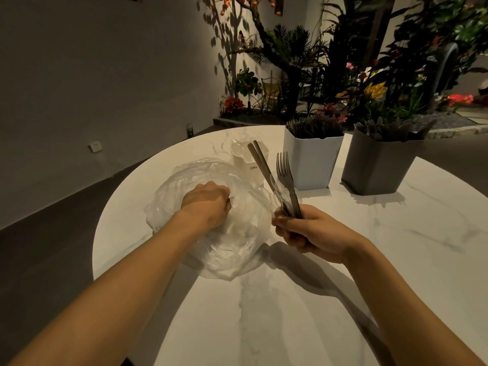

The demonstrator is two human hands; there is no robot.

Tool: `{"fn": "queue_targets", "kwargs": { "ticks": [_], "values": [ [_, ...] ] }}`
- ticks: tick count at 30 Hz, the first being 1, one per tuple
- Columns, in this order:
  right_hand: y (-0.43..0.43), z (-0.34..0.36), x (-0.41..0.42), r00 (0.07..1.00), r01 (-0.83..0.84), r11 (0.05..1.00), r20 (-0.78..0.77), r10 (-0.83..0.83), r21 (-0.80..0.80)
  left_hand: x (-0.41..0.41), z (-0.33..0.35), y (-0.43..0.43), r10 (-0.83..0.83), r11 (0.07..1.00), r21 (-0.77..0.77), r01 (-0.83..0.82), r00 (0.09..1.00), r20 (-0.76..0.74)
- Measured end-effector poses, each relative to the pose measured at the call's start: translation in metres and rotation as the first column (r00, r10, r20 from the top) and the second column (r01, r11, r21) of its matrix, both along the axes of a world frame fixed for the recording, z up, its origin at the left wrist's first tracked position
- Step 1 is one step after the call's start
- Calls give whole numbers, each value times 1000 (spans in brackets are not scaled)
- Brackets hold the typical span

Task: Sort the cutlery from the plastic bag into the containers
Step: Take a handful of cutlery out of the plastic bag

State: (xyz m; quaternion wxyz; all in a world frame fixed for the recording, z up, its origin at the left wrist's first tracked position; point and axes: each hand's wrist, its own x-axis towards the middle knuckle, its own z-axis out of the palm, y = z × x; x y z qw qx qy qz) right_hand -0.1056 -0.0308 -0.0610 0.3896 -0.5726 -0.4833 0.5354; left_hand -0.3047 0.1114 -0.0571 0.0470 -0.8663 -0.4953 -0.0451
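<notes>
Cutlery (pixel 285 171) – dark fork, chopsticks, clear spoons, gripped upright by right hand (pixel 314 235) fingers | left hand (pixel 207 204) fingers curled inside crinkled clear plastic bag (pixel 182 180), hold unclear | round marbled table (pixel 290 299), dim room.

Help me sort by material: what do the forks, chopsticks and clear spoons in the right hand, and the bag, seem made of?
The forks look like metal: dull grey sheen, thin tines. The chopsticks are matte brown, perhaps wood or bamboo; dim light leaves it open. The clear spoons: glossy transparent plastic. The bag is thin clear plastic film, crumpled with shiny creases.
</notes>
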Motion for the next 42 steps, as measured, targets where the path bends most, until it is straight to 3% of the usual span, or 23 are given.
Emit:
{"fn": "queue_targets", "kwargs": {
  "ticks": [5,10,14,17,20,23,27,30,32,34,36,42],
  "values": [
    [3,0,-4,1000,20,999,-19,-19,29,-5,0,-7,-47,996,70,48,999,-18],
    [6,3,-13,997,73,994,-26,-71,78,-8,1,-19,-185,941,302,151,979,86],
    [7,6,-16,990,138,986,-23,-136,93,-13,0,-25,-454,795,553,250,850,268],
    [6,8,-16,985,172,981,-24,-170,87,-11,4,-30,-577,735,616,284,739,348],
    [1,10,-16,984,177,980,-15,-176,93,-2,17,-41,-566,804,538,254,607,558],
    [-5,11,-16,984,177,979,-21,-176,99,11,32,-53,-443,895,400,195,485,754],
    [-12,17,-16,982,185,974,-54,-179,132,25,55,-62,-269,956,229,181,239,933],
    [-19,24,-15,982,179,963,-98,-162,201,35,68,-68,-129,976,105,193,115,985],
    [-23,29,-13,981,160,952,-149,-124,261,44,73,-71,49,963,-62,262,53,997],
    [-26,34,-13,980,152,941,-171,-104,302,50,74,-75,275,855,-230,464,-29,961],
    [-27,37,-13,979,174,935,-152,-132,310,57,68,-76,323,776,-255,577,-18,946],
    [-26,29,-21,971,235,902,-38,-237,361,84,40,-88,228,746,-281,604,165,960]
  ]
}}
